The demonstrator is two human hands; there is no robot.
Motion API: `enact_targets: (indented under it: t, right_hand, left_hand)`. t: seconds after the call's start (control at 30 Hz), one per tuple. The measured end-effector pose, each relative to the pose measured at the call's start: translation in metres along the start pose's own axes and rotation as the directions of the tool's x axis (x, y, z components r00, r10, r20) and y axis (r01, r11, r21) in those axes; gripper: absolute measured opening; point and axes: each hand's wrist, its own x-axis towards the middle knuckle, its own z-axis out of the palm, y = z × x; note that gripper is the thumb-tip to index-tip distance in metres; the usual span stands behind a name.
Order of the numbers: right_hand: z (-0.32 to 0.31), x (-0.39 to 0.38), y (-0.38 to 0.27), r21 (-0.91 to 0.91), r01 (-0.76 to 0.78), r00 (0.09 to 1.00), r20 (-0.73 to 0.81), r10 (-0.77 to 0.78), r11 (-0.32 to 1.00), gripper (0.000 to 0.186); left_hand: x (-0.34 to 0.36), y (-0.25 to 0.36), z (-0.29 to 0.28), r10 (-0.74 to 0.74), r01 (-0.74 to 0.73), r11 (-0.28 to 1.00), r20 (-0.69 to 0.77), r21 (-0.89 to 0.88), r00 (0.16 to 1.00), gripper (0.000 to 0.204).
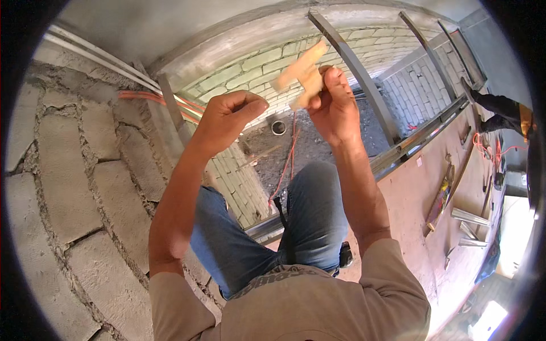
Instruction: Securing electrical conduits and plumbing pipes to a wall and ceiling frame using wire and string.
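Note:
My right hand (335,102) grips a pale, irregular piece that looks like wood (310,79), raised in front of the block wall and slightly blurred. My left hand (227,119) is raised beside it on the left, apart from that piece, with fingers curled and thumb and forefinger together; whatever they may hold is too small to make out. Below both hands, my jeans-clad knees (313,210) are bent above an opening with a gravelly floor (267,165), where orange cable lies.
A rough block wall (68,176) stands close on my left, with white pipes (102,57) above. Steel bars (364,79) cross the opening. Tools (441,199) and metal pieces (469,216) lie on boarding (398,210) at right. Another person's dark-clad legs (497,108) are at far right.

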Motion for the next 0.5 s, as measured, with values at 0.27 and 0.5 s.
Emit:
enact_targets:
  t: [0.27, 0.5]
  right_hand:
    - [-0.026, -0.002, -0.006, -0.922, 0.216, 0.788, 0.358, 0.501, 0.320, 0.019]
    - [-0.018, -0.001, -0.016, -0.024, 0.033, 0.998, -0.053, -0.034, 0.999, 0.017]
  left_hand:
    - [-0.011, 0.030, -0.006, 0.244, -0.238, 0.928, 0.016, 0.286, 0.970, 0.015]
    - [-0.023, -0.009, -0.020, 0.124, -0.111, 0.977, -0.061, 0.180, 0.990, 0.008]
